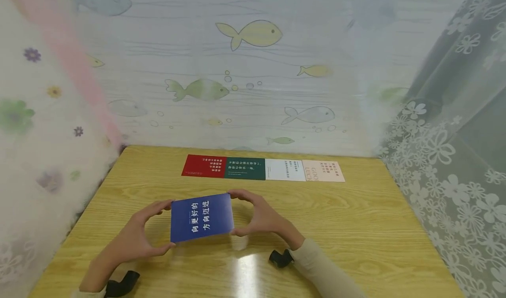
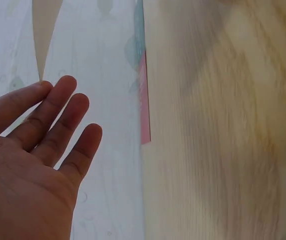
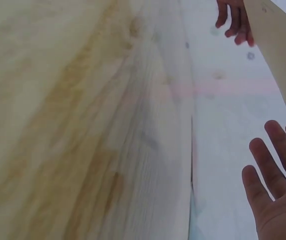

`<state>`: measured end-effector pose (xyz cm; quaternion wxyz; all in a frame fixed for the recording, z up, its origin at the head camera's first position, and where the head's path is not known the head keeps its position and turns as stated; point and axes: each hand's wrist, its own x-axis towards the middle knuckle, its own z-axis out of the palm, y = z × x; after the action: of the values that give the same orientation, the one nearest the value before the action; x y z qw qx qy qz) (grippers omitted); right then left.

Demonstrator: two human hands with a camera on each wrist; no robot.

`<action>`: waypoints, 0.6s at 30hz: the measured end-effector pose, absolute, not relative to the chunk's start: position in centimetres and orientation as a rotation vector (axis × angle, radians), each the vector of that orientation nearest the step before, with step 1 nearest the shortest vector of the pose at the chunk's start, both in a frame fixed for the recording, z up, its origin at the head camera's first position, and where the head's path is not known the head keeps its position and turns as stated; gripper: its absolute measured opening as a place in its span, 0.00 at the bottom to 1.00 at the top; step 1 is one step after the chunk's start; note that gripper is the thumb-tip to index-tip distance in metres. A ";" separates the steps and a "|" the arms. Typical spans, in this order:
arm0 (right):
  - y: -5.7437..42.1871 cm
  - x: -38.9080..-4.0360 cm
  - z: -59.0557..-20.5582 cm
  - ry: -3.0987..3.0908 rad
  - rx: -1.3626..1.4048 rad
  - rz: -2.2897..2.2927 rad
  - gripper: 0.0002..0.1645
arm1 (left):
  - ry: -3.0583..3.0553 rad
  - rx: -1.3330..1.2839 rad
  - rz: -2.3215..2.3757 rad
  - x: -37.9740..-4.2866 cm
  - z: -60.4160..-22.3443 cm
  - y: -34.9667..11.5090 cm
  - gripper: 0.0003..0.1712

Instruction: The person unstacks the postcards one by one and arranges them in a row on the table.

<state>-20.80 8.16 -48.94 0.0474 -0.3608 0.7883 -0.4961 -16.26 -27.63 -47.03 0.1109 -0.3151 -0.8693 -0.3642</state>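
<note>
A blue card (image 1: 182, 219) with white Chinese characters is held above the table between both hands, slightly tilted. My left hand (image 1: 128, 238) pinches its left corners between thumb and fingers. On the opposite side, my right hand (image 1: 261, 216) grips the right corners the same way. Both wrist views show the card's plain beige back (image 3: 280, 55), with a fingertip at its corner. Beyond the hands, a row of cards lies edge to edge: red (image 1: 195, 165), green (image 1: 245, 174), white (image 1: 274, 168) and pale pink (image 1: 326, 175).
The wood-grain table (image 1: 356, 227) reaches back to a fish-patterned curtain (image 1: 253, 122). White flowered lace (image 1: 454, 192) hangs along the right side, and flower-printed cloth (image 1: 39, 157) along the left. Dark wrist-worn devices (image 1: 281, 258) sit below each hand.
</note>
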 end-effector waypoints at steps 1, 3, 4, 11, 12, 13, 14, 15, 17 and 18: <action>7.9 -21.0 -49.0 2.401 -1.088 -1.512 0.58 | -2.559 -0.920 -1.061 -16.4 -47.0 -27.8 0.60; 7.4 -21.4 -49.1 2.401 -1.082 -1.506 0.57 | -2.577 -0.903 -1.040 -16.7 -47.1 -28.1 0.59; 7.2 -21.7 -49.2 2.401 -1.080 -1.502 0.57 | -2.587 -0.895 -1.032 -16.9 -47.1 -28.3 0.59; 5.5 -23.2 -49.8 2.406 -1.054 -1.471 0.56 | -2.625 -0.845 -1.035 -17.9 -47.2 -29.7 0.58; 5.3 -23.3 -49.8 2.399 -1.054 -1.474 0.56 | -2.625 -0.841 -1.047 -18.1 -47.2 -29.8 0.58; 5.1 -23.5 -49.8 2.402 -1.063 -1.468 0.56 | -2.626 -0.837 -1.057 -18.2 -47.2 -30.0 0.57; 4.9 -23.6 -49.8 2.404 -1.071 -1.461 0.57 | -2.630 -0.835 -1.069 -18.3 -47.3 -30.2 0.57; 4.7 -23.7 -49.7 2.404 -1.073 -1.454 0.57 | -2.635 -0.832 -1.080 -18.4 -47.3 -30.3 0.56; 4.5 -23.9 -49.7 2.406 -1.085 -1.436 0.57 | -2.649 -0.827 -1.103 -18.6 -47.4 -30.6 0.56; 4.4 -23.9 -49.6 2.406 -1.091 -1.431 0.57 | -2.657 -0.825 -1.115 -18.7 -47.4 -30.7 0.56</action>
<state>-23.94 4.37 -49.64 0.0686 -0.3624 0.7989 -0.4751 -18.66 -30.74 -47.42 0.0722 -0.2746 -0.8841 -0.3711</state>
